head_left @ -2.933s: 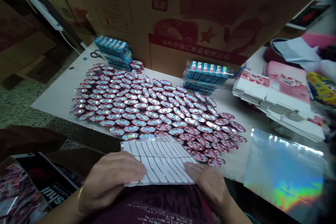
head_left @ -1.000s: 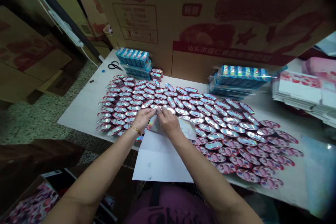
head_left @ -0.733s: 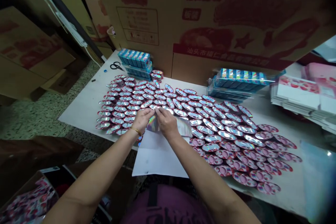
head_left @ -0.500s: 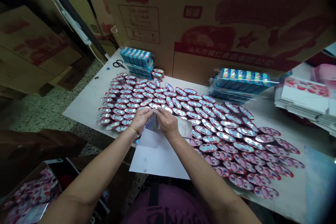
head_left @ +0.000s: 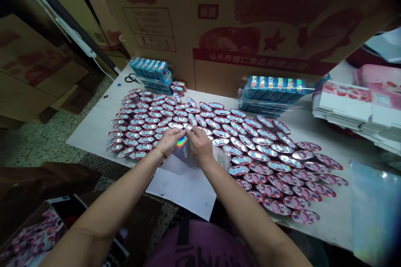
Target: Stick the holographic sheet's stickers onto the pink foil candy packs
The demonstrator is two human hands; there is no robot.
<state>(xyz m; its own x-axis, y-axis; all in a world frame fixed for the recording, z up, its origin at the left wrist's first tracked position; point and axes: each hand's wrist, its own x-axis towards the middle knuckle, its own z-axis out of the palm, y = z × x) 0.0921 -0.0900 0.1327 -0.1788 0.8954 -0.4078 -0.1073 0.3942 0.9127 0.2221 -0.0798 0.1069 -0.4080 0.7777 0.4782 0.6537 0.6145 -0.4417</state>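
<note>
My left hand (head_left: 171,139) and my right hand (head_left: 200,147) meet at the middle of the table, fingertips pinched close together. Between them hangs a shiny holographic film sheet (head_left: 181,150), with a rainbow glint below my left fingers. Its right part shows past my right hand; the rest is hidden behind that hand. Under the film lies a white paper sheet (head_left: 184,183), jutting over the table's front edge. Rows of oval packs (head_left: 241,144) with mirror-like silver tops and red rims surround my hands; some nearer ones on the right have pink tops.
Stacked blue boxes (head_left: 150,71) in clear wrap stand back left near scissors (head_left: 130,78); more blue boxes (head_left: 275,89) are back right. Flat printed cartons (head_left: 341,104) are piled at right. A large cardboard box (head_left: 225,66) walls the back. A bin of pink wrappers (head_left: 34,233) sits lower left.
The view has shifted, so the table contents appear further left. Both hands keep their pinch on the film, which now catches a rainbow glint. The white paper has turned slightly.
</note>
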